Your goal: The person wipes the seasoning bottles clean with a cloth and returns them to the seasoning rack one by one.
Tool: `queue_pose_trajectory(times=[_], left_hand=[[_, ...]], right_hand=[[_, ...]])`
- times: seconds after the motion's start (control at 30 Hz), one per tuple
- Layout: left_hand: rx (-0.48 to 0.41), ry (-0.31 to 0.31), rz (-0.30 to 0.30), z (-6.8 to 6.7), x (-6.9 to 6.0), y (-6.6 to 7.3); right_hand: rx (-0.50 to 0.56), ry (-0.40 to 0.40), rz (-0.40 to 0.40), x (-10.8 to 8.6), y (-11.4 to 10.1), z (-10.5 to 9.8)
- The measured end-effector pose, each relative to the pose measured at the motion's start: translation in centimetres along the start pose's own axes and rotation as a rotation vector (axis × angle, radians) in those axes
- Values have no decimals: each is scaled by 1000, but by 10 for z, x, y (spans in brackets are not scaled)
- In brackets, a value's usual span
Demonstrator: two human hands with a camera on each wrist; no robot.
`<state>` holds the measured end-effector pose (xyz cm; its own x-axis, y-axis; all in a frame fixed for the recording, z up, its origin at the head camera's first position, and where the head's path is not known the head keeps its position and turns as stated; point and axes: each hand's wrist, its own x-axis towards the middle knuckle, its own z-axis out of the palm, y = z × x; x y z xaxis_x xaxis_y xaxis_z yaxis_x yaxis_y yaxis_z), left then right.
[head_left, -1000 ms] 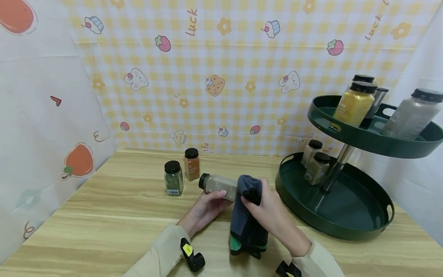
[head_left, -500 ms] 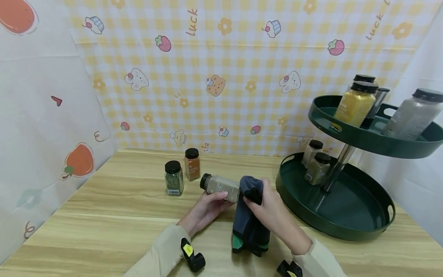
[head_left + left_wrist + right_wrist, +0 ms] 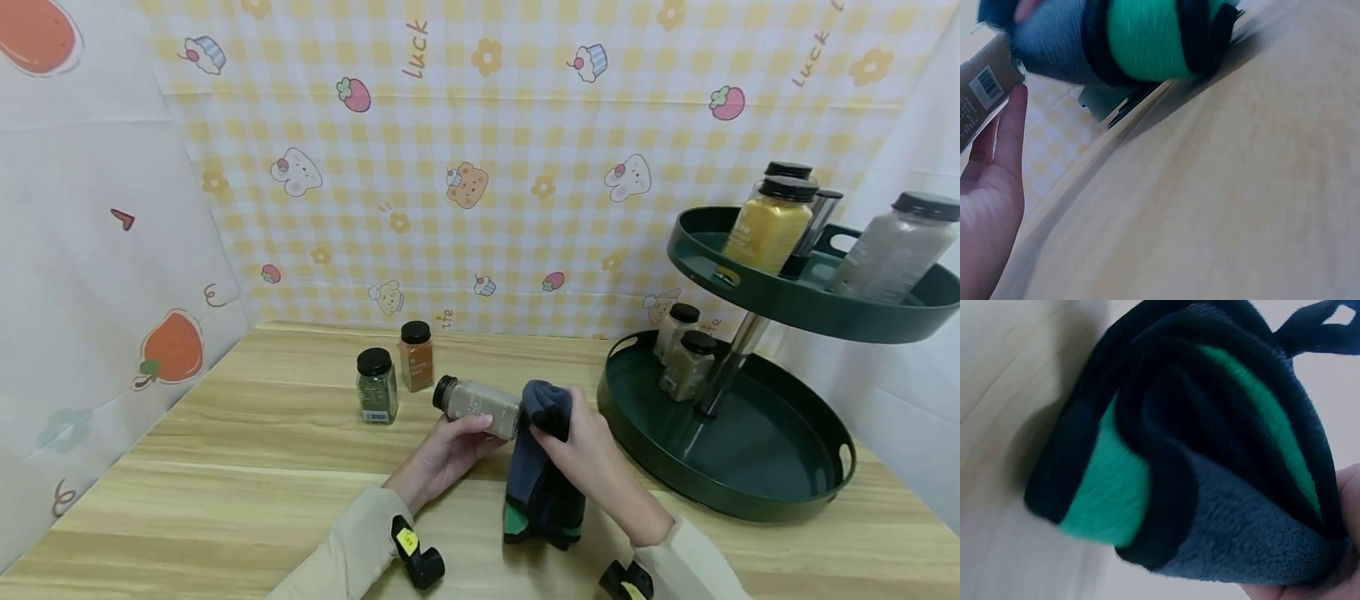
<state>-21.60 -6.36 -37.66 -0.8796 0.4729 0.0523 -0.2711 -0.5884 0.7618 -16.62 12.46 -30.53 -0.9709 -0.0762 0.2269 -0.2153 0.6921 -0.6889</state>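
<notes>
My left hand [image 3: 450, 454] grips a clear jar [image 3: 480, 407] of greyish-beige powder, tilted on its side with its black lid to the left. In the left wrist view the jar [image 3: 985, 87] shows a barcode, with fingers beneath it. My right hand [image 3: 592, 450] holds a folded grey-blue cloth [image 3: 536, 475] with black edging and green parts, beside the jar's base. Its lower end hangs down. In the right wrist view the cloth [image 3: 1241, 519] fills most of the picture, folded in layers, and the right hand [image 3: 1335, 569] shows at the lower right.
A green-filled jar [image 3: 377, 387] and an orange-filled jar [image 3: 416, 358] stand upright left of the hands. At the right is a two-tier dark green tray stand [image 3: 720, 492]. Its lower tier holds two jars; the upper holds a yellow jar [image 3: 768, 229], a grey jar [image 3: 892, 250] and another behind.
The jar and the cloth have shifted slightly to the right. The cloth's top has moved a little away from the jar's base, and its lower end has risen slightly. Both hands keep their hold.
</notes>
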Motion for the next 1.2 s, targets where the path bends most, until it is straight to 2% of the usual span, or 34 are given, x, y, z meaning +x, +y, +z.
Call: queue_pose_trajectory(times=[0.2, 0.63, 0.8, 0.97, 1.2], left_hand=[[18, -9, -7, 0, -1, 0], [1, 15, -2, 0, 0, 1], [1, 2, -6, 0, 0, 1], [26, -32, -6, 0, -1, 0], [39, -27, -13, -1, -1, 0]], right_hand=[[-8, -11, 34, 5, 9, 1], [73, -10, 0, -8, -15, -4], [16, 11, -15, -1, -4, -1], [-7, 3, 8, 6, 12, 1], [20, -7, 14, 3, 5, -1]])
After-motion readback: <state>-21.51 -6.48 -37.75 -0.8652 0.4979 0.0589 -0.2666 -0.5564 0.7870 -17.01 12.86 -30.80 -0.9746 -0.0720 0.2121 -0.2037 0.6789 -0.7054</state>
